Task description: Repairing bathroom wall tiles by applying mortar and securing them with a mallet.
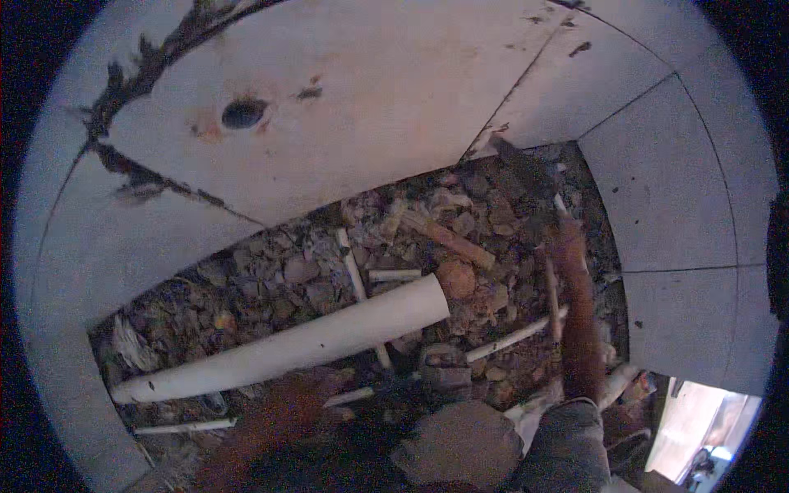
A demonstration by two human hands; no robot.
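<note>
Rounded pale shape: one [460,444], low between the arms; we cannot tell cloth from stone.
Left hand: one [300,398], just on the near side of the wide pipe, dark and blurred. We cannot tell whether its fingers are spread or closed, nor whether they touch the pipe.
Wide pipe: one [288,349], off-white, smooth, with small dark marks; it lies aslant over the rubble, from the left end of the opening to near its middle. Its right end is cut off square.
Thin pipes: we count five pale lengths [352,261]; one passes beneath the wide pipe. Whether any join under the stones, we cannot tell.
Block: one [445,368], grey and squarish, right of the left hand.
Right hand: one [567,234], over the right part of the rubble, grey sleeve [567,448] behind it. Finger state unclear to us.
Dark shape: one [524,174], long, beside the right hand; too dim to tell if gripped.
Rubble: broken stones [300,269], too many and dim to count.
Reddish lump: one [456,280], roundish, near the wide pipe's right end.
Pale slab: far side [370,99], one dark hole [244,113], stained round its rim.
</note>
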